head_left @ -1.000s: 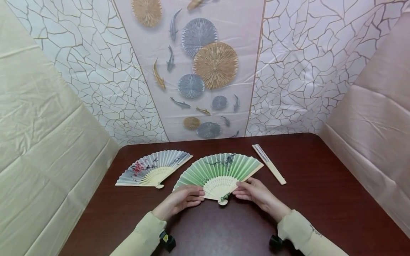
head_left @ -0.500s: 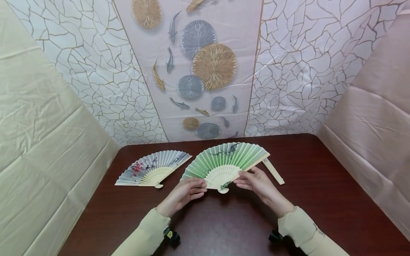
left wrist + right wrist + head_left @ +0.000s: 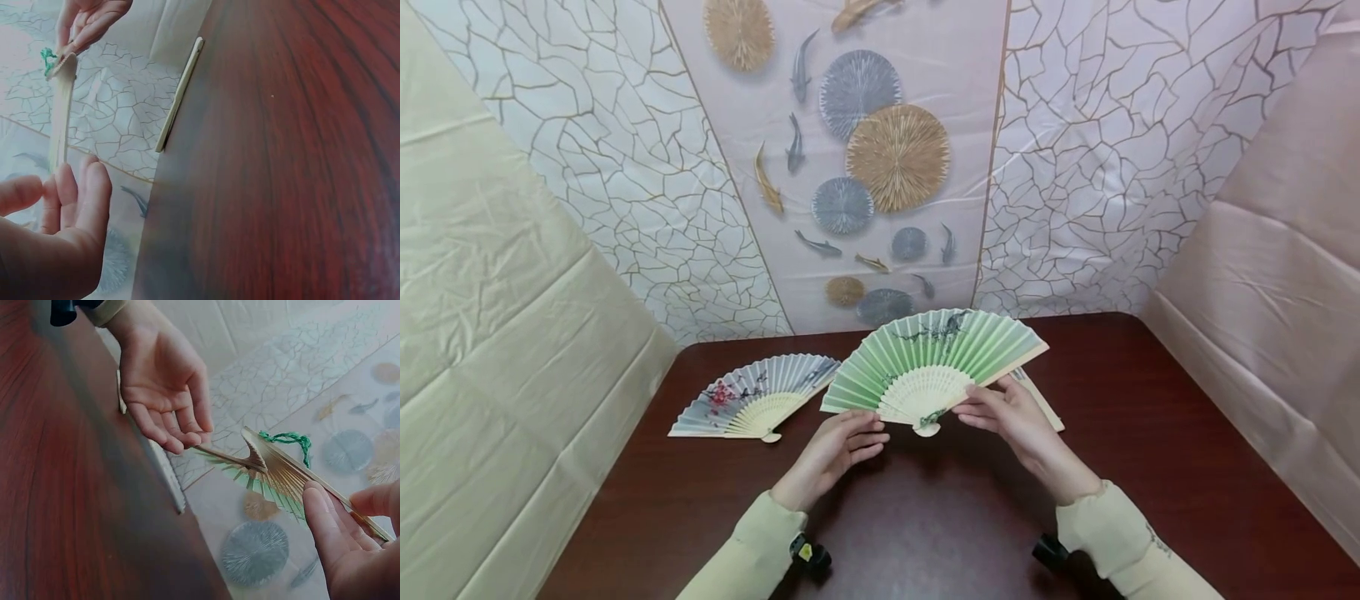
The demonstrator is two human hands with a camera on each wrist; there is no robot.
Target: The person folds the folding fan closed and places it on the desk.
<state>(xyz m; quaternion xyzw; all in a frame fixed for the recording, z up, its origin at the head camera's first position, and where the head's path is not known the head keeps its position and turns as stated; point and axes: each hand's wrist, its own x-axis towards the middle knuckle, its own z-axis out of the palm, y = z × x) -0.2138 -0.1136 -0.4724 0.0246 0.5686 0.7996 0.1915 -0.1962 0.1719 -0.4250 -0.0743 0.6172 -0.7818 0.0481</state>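
Observation:
A spread green folding fan (image 3: 928,354) with a dark branch print and pale ribs hangs raised over the table between both hands. My left hand (image 3: 835,454) pinches its left outer rib between thumb and fingers. On the opposite side my right hand (image 3: 1022,421) grips the right outer rib, thumb on the near face. A green knotted cord (image 3: 290,437) is tied at the pivot, which points toward me. In the left wrist view, the fan appears edge-on as a narrow pale strip (image 3: 60,119).
To the left lies a spread grey fan (image 3: 722,404) with red blossoms on the dark red table (image 3: 1150,467). A folded fan (image 3: 1047,408) lies at the right, partly covered by the green one. Patterned cloth (image 3: 1075,167) hangs behind the table.
Both hands have lifted the green fan up and away from me, slightly to the right. It now overlaps the folded fan and the grey fan's right tip in the head view.

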